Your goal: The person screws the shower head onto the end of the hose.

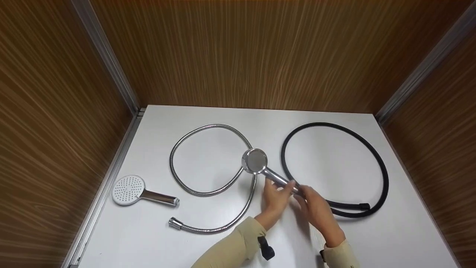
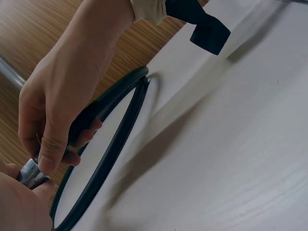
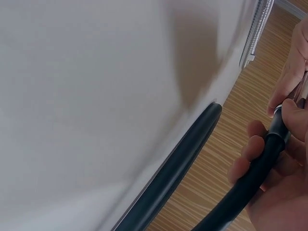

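My left hand (image 1: 276,201) grips the handle of a chrome handheld shower head (image 1: 256,160), whose round head points up and to the left above the table. My right hand (image 1: 316,212) holds one end of a black shower hose (image 1: 383,167) against the lower end of that handle. In the right wrist view, the hose's connector (image 3: 277,127) sits between thumb and fingers, right at the handle's tip. The left wrist view shows a bit of the chrome handle (image 2: 32,174) between both hands; fingers cover most of the joint.
A second shower head (image 1: 128,190) with a white spray face lies at the left. A coiled chrome hose (image 1: 171,160) lies left of centre, passing beneath the held head. The black hose loops on the right of the white table (image 1: 122,238). Wood-grain panels (image 1: 238,56) enclose three sides.
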{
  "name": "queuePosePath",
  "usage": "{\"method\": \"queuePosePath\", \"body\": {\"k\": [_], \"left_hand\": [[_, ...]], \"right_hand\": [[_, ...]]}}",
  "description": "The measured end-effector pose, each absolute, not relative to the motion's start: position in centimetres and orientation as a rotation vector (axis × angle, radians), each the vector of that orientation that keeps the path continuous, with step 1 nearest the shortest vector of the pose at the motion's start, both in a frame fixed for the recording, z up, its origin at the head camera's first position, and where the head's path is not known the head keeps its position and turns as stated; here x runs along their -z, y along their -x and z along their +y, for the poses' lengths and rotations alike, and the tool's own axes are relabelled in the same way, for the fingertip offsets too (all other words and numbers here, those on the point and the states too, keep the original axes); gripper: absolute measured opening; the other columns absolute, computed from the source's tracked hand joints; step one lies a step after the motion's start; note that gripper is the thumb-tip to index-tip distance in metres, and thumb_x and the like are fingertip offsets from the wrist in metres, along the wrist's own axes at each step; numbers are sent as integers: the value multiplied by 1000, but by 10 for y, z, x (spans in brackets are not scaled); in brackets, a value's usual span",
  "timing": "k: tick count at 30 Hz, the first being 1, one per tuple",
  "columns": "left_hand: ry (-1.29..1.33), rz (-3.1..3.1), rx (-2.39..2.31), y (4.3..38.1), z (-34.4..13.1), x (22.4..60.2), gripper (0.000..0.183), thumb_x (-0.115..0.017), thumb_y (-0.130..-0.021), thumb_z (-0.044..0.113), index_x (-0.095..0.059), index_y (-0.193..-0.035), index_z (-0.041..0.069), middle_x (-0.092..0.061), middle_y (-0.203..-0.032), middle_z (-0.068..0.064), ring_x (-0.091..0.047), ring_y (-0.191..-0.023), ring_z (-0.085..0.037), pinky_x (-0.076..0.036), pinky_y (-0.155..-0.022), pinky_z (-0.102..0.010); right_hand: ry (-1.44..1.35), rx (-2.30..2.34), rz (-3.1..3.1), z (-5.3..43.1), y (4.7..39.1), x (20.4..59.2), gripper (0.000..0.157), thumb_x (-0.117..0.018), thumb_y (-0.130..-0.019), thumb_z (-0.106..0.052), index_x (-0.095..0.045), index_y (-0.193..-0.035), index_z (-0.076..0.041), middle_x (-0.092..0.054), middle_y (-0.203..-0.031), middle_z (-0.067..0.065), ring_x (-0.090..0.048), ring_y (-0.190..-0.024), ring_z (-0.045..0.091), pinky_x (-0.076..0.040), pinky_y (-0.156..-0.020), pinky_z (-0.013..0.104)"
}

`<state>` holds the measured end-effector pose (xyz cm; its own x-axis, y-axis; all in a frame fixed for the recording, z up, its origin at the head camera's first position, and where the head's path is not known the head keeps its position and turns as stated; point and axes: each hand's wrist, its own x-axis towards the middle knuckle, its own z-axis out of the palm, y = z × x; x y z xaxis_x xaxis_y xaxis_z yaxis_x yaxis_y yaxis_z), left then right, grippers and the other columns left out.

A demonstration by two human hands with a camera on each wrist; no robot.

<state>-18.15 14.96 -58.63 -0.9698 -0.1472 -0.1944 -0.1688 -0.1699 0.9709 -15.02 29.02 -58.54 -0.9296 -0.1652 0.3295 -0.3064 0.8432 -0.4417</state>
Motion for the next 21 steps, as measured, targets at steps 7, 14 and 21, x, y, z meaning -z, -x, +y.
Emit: {"method": "queuePosePath", "body": {"k": [7,14,21], "left_hand": [[453,2077,-2293,180,151,586,61,-88,-86,32,-57,-135,16,-79,-108,-9,-76,-76,-14,-63,-66,-27],[411,1981,-2471,180,156,586,48,-88,-86,18,-57,-123,11,-77,-102,-10,-77,-81,-18,-67,-70,-28],[424,2017,-2470,180,158,587,50,-90,-83,17,-59,-123,13,-77,-102,-9,-76,-81,-17,-66,-69,-27]], "right_hand": [[-382,-693,-2672,290,150,586,24,-79,-91,0,-69,-113,-2,-68,-90,7,-58,-73,14,-55,-63,38],[-406,-599,-2561,288,152,589,33,-85,-83,3,-58,-102,-2,-64,-84,8,-59,-64,16,-53,-52,36],[-391,-609,-2572,288,152,588,36,-87,-83,2,-54,-98,-4,-59,-79,5,-52,-61,14,-48,-50,35]]}}
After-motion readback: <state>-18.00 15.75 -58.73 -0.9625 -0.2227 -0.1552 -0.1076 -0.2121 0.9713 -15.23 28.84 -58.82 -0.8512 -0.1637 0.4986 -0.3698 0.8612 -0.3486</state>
